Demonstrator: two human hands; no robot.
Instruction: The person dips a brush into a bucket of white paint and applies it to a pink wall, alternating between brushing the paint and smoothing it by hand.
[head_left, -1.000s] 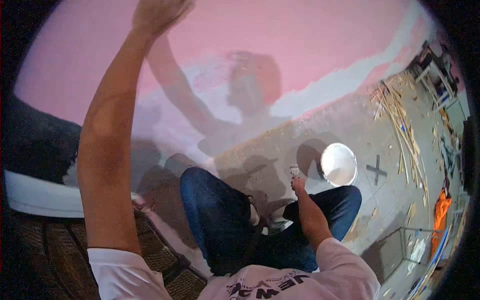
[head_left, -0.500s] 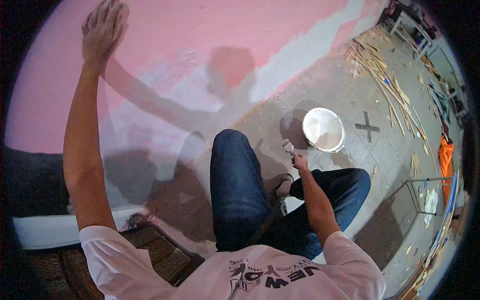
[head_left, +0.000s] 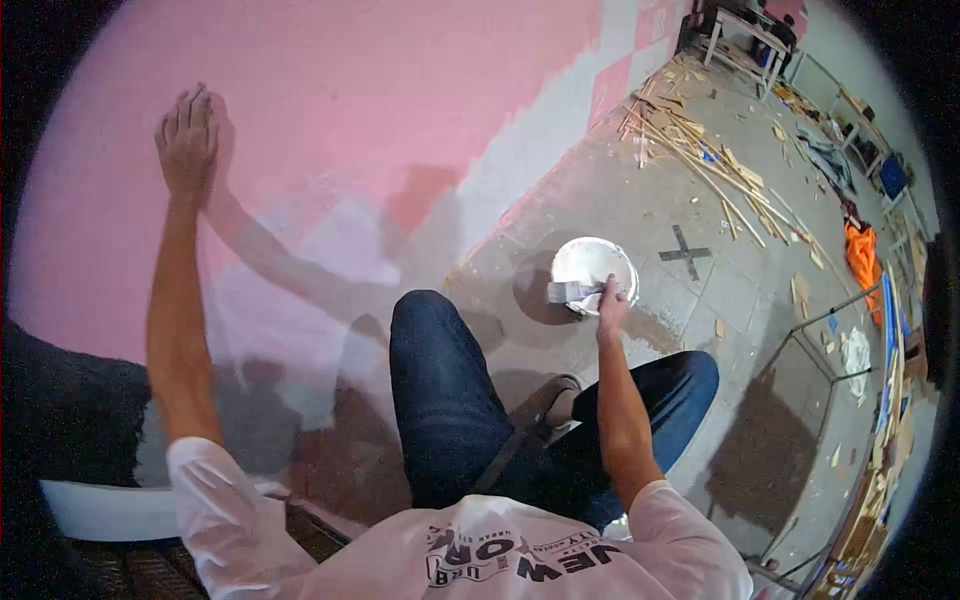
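My left hand (head_left: 188, 150) lies flat against the pink wall (head_left: 330, 90), fingers stretched upward and nothing in it. In my right hand (head_left: 612, 298) is a paintbrush (head_left: 573, 292) with pale, paint-covered bristles pointing left. The brush overlaps the near side of a white bucket (head_left: 622, 262) standing on the tiled floor. White paint coats the bucket's inside. Patchy white and pale grey areas (head_left: 300, 230) border the pink on the lower wall, and my shadow falls across them.
Thin wood strips (head_left: 700, 165) and scraps lie scattered at the back right. A dark tape cross (head_left: 684, 253) marks the floor beyond the bucket. Farther right are a metal frame (head_left: 835, 300) and an orange cloth (head_left: 862, 260). A white table (head_left: 745, 45) stands far back.
My right hand has carried the paintbrush from left of the bucket to over its near rim. My left hand remains on the wall, lower in view. The camera view has shifted.
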